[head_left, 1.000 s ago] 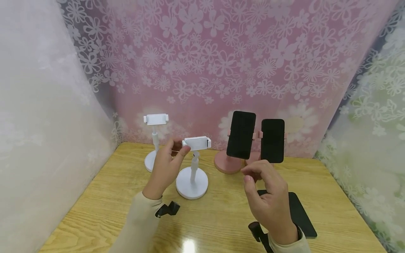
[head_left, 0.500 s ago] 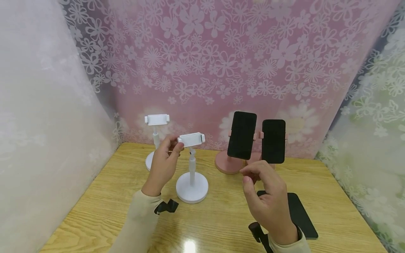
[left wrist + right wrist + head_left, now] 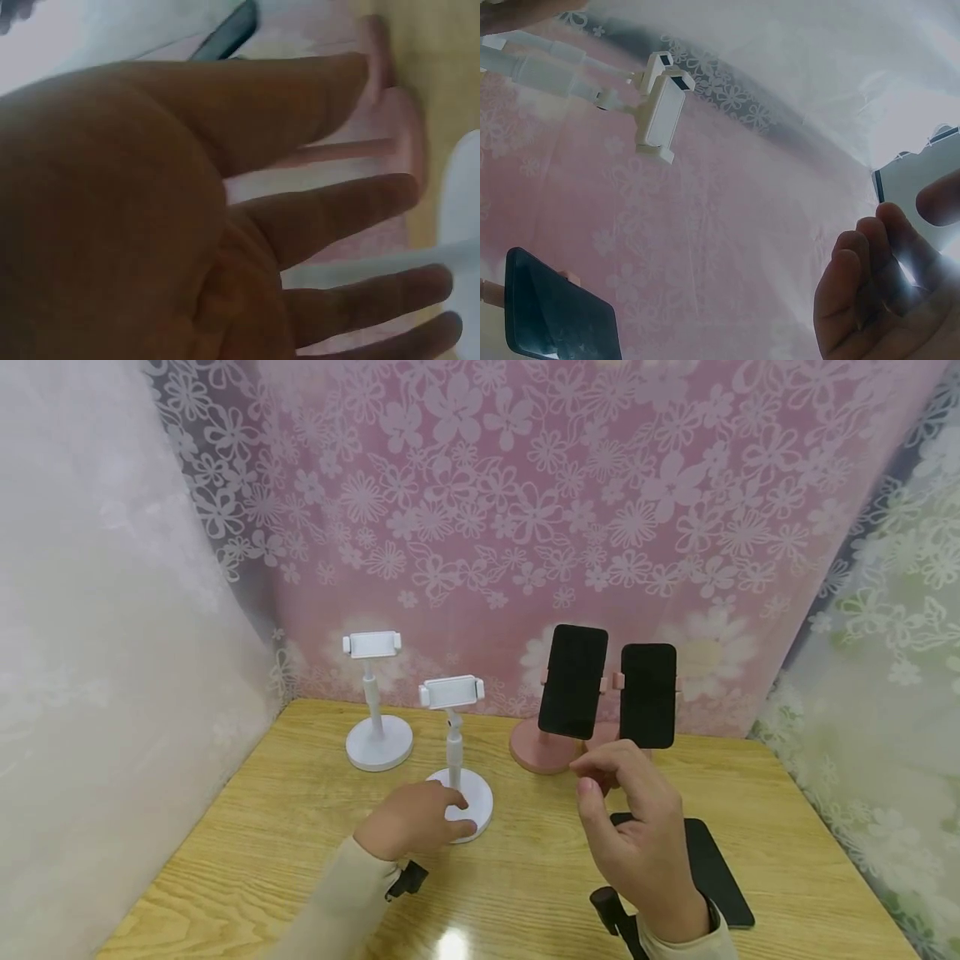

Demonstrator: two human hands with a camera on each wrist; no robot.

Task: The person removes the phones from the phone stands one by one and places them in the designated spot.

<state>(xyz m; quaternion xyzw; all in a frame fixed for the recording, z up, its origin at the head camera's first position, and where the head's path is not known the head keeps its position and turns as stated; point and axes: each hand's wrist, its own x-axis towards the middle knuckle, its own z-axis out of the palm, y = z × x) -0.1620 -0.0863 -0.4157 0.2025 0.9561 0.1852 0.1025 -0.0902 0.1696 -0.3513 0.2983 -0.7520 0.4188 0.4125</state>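
Observation:
Two white phone stands are on the left half of the table. Over the round base of the nearer white stand (image 3: 453, 693), my left hand (image 3: 412, 818) reaches with fingers extended, covering part of the base. In the left wrist view its fingers (image 3: 352, 214) are spread and hold nothing. The farther white stand (image 3: 372, 645) is just behind, its clamp also unoccupied. My right hand (image 3: 637, 831) hovers on the right, fingers loosely bent with nothing in them. It partly hides a flat black phone-like slab (image 3: 716, 877) lying on the table.
Two pink stands at the back right each carry a black phone, the left phone (image 3: 573, 681) tilted slightly and the right phone (image 3: 648, 693) upright. A pink base (image 3: 536, 747) shows below. Floral curtains (image 3: 465, 527) enclose the wooden table (image 3: 262, 843) at back and sides.
My left hand has let go of the nearer white stand's clamp and dropped to its base. Before that, the stand's head shifted slightly left and the base a little nearer. The right hand stays put.

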